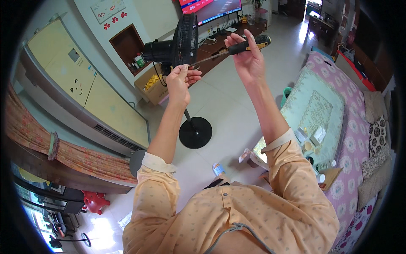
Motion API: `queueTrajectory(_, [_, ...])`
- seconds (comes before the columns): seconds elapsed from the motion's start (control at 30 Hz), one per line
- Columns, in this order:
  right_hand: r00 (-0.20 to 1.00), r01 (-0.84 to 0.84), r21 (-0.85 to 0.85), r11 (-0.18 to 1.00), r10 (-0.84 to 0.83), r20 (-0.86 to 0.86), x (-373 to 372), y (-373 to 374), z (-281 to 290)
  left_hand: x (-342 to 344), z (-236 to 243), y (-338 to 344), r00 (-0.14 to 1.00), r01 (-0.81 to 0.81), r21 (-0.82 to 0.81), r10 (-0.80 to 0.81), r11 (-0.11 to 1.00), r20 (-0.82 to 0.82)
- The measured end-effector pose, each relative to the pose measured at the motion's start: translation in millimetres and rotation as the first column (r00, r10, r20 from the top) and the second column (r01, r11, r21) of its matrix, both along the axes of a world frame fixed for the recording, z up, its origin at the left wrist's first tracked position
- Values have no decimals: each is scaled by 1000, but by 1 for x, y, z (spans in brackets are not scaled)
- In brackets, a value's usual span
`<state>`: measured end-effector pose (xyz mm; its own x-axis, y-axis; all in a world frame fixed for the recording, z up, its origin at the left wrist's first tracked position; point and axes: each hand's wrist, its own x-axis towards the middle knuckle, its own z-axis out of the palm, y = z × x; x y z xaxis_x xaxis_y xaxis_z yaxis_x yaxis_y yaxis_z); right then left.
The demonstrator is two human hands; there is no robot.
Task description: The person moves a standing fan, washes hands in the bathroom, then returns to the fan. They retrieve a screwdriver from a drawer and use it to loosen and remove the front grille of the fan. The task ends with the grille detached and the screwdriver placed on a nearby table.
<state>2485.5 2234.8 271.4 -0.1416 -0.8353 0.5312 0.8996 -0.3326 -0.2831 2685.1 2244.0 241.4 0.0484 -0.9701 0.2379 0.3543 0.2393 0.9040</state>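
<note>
A black standing fan (184, 36) stands ahead of me, its head side-on and its round base (195, 132) on the floor. My right hand (247, 61) holds a screwdriver (236, 48) by its dark, yellow-trimmed handle, with the shaft pointing left toward the fan's lower housing. My left hand (179, 80) is raised just below the fan head, thumb and forefinger pinched beside the screwdriver's tip and the other fingers curled; what it pinches is too small to make out.
A cardboard box (148, 91) and wooden console (213, 63) stand behind the fan. A tall cream unit (69, 78) and curtain (89, 163) are left. A covered table (317, 101) with small items and cushions (376, 135) are right. A red toy (95, 202) lies lower left.
</note>
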Motion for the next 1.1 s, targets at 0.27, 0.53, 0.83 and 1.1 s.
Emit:
queueTrajectory(0.27, [996, -84, -210, 974, 75, -51, 15, -132, 22, 2, 26, -108, 989, 71, -106, -56, 992, 139])
queueTrajectory(0.53, [979, 159, -186, 970, -179, -98, 0, -222, 89, 2, 63, -176, 593, -59, -651, 551, 756, 587])
queueTrajectory(0.83, [953, 66, -172, 983, -113, -281, 6, -331, 107, -9, 59, -234, -3, -101, -654, 657, 750, 754])
queueTrajectory(1.1, [889, -343, -178, 922, 258, -377, 3, -375, 105, -49, 59, -227, -82, -332, -601, 613, 727, 786])
